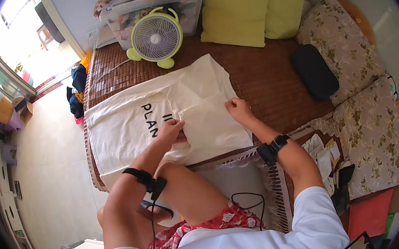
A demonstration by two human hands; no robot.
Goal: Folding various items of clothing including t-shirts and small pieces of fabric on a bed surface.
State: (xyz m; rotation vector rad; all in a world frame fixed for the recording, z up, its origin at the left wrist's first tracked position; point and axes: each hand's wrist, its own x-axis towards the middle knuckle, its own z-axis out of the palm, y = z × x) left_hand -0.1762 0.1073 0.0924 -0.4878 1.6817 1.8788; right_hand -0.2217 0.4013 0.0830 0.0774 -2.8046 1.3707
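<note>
Brown mat (265, 76), a white cloth (159, 107) on it, partly folded over.
The cloth covers the near left part of the mat, black lettering facing up, with a plain flap to the right of the lettering. Floral cushions (369, 140) line the right side; a clear bin (192, 19) heaped with fabric stands at the far edge, yellow cushions (234, 11) to its right and a green fan (155, 39) in front. A black case (315, 72) lies just beside the floral cushions. The left hand (171, 131) pinches the flap's left edge, though how many layers it grips is hard to tell, its fingertips being partly hidden. The right hand (241, 111), thumb and fingers pressed together, pinches the cloth near the flap's far right corner.
</note>
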